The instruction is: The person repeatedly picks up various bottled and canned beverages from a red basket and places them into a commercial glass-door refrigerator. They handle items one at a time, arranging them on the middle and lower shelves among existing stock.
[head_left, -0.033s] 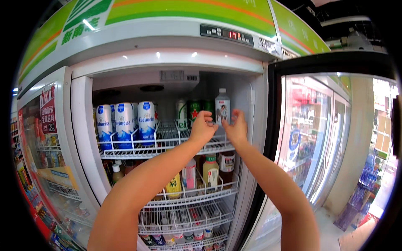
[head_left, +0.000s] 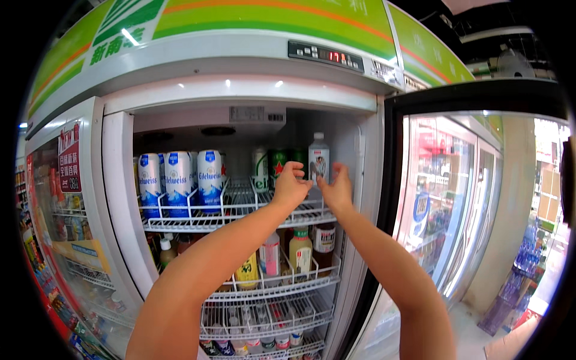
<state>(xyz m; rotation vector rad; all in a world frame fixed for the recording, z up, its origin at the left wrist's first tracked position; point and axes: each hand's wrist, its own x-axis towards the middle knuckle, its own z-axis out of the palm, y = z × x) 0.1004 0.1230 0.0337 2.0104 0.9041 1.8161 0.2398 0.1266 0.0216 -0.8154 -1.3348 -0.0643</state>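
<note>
I see both my arms rising from the lower edge toward the middle of the frame, into an open fridge [head_left: 240,90]. My left hand [head_left: 290,187] is just left of centre, fingers curled over with the tips near the foot of a clear bottle [head_left: 318,159]; I cannot tell whether they touch it. My right hand [head_left: 338,189] is just right of centre, fingers spread and open, close beside the bottle's lower right side, gripping nothing that I can see. The bottle stands upright on the top shelf [head_left: 240,207], a white wire rack, slightly above the centre of the frame, between my two hands. It has a white cap and a pale label.

Behind it, just to the left, stand green cans [head_left: 279,161]. Further left on the same shelf is a row of tall blue-and-white cans [head_left: 179,183], upright in wire lanes. On the next shelf down, below my hands, I see a green-capped bottle [head_left: 300,251], a pink bottle [head_left: 272,253] and a yellow bottle [head_left: 246,271]. Lower racks near the bottom centre hold small cans and bottles, too small to tell apart.

The fridge door [head_left: 468,198] hangs open on the right half of the frame, its glass showing reflections. A red display [head_left: 336,57] sits in the top centre panel. A neighbouring glass door [head_left: 66,198] with a red sticker fills the left edge.
</note>
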